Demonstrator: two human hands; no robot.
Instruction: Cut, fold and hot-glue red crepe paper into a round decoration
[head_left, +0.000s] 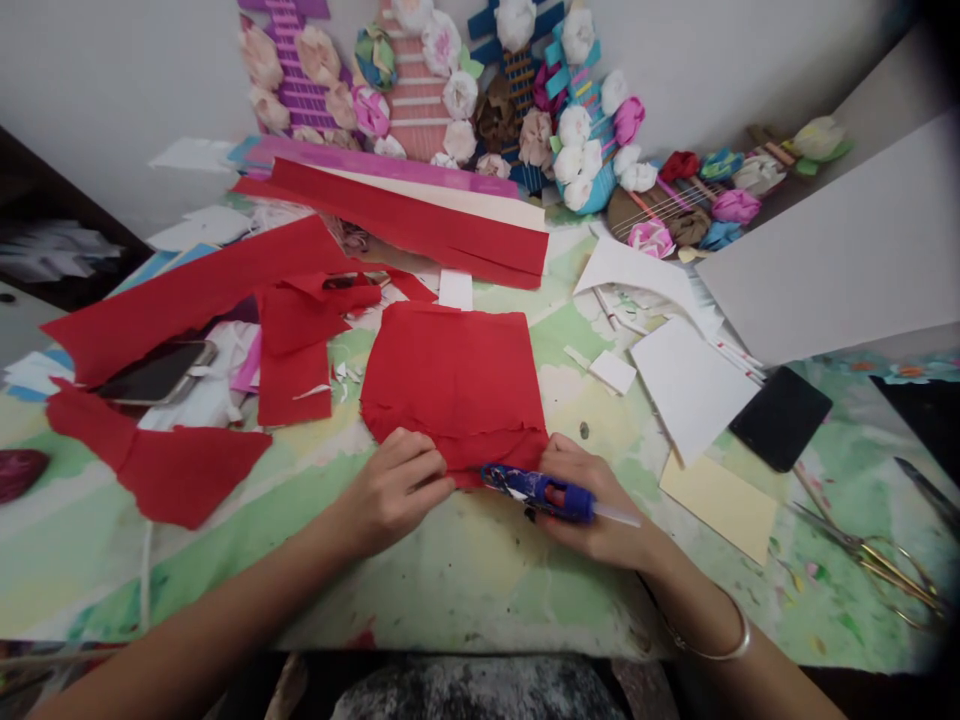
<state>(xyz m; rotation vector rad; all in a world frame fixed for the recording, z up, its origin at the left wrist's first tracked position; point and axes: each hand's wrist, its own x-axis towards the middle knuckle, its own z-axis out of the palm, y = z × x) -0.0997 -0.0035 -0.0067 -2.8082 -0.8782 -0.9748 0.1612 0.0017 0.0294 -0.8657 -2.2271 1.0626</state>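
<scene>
A squarish red paper piece lies flat in front of me, its near part folded over with a ragged edge. At its near left corner my left hand has its fingers curled down, pinching the red paper. My right hand is closed around a blue hot glue gun, and its fingers touch the near right corner of the red piece. The gun's tip end points left toward the fold. A translucent glue stick sticks out of its rear.
Red paper strips and scraps lie at the back and left, with a phone among them. To the right are white card, a black pad, yellow paper and scissors. Flower-decorated paper guitars stand against the wall.
</scene>
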